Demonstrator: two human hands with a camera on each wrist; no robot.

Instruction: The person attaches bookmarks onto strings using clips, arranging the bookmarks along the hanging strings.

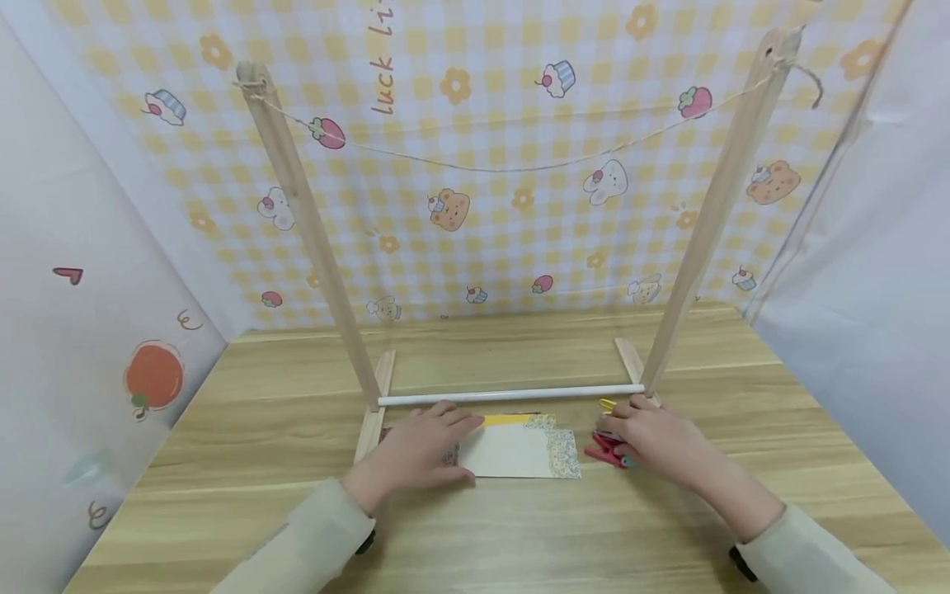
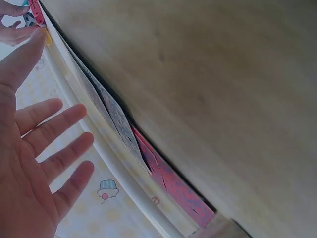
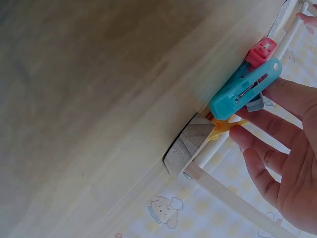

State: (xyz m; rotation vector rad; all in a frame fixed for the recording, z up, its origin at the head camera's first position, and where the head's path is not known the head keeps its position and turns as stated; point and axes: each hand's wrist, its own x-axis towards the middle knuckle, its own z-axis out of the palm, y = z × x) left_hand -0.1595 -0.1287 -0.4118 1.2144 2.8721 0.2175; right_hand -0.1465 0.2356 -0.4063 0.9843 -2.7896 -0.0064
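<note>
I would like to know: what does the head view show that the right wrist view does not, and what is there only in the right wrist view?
Only the head view: the string, hanging in a curve, and the white face of the top card.

Only the right wrist view: the palm side of the right hand, and the long side of the teal clip, which is mostly hidden from the head camera.

Both: the red clip, the yellow clip, the rod and at least part of the left hand.

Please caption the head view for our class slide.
Left hand at patterned cards, right hand at colourful clips, before a string between two wooden posts.
</note>
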